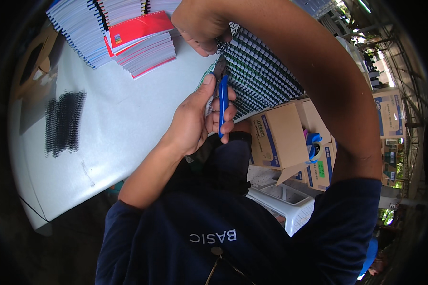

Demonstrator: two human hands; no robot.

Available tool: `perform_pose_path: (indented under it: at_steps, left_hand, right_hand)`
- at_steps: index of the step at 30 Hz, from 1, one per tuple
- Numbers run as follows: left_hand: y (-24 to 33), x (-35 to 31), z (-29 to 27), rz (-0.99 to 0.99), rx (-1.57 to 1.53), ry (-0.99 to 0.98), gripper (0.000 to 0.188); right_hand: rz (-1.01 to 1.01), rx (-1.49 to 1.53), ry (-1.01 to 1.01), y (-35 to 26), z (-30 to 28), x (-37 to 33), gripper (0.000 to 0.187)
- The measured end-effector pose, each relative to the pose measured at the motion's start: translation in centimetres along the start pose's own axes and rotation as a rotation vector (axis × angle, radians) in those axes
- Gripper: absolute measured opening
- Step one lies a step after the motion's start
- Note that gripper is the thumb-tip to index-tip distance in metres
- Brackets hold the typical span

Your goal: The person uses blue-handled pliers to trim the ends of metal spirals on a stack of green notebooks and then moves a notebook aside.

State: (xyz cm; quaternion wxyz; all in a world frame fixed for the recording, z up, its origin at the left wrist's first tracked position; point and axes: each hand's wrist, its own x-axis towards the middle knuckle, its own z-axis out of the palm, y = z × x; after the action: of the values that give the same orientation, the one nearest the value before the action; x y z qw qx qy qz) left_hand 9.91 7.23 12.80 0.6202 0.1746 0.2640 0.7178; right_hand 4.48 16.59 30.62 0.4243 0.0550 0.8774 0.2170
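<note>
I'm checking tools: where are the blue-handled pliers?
In the head view, above centre, the pliers are in the left hand, beside the spiral-bound stack, below the right hand.

White capital letters, forming one short word, run across the front of a dark blue shirt (166,228), upside down from this view. An open brown cardboard box (286,135) has dark printing in a frame on its side, plus a blue band with pale lettering. Below it, another brown box (326,178) carries dark capitals and a bright green label (321,169) with small writing. At the far right, a third carton (389,114) shows dark capitals and blue print. A red booklet cover (145,27) bears a small coloured emblem, too small to read.
</note>
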Motion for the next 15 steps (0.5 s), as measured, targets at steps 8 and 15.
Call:
perform_pose_path:
  at_steps: [8, 15]
  left_hand:
    - [-0.3, 0.1, 1.8, -0.006, -0.015, 0.169, 0.055]
    - [-0.7, 0.0, -0.8, 0.008, -0.077, -0.036, 0.056]
  right_hand:
    - [0.087, -0.002, 0.118, -1.0, 0.7, -0.6, 0.025]
    - [0.128, 0.109, 0.048, -0.8, 0.6, -1.2, 0.026]
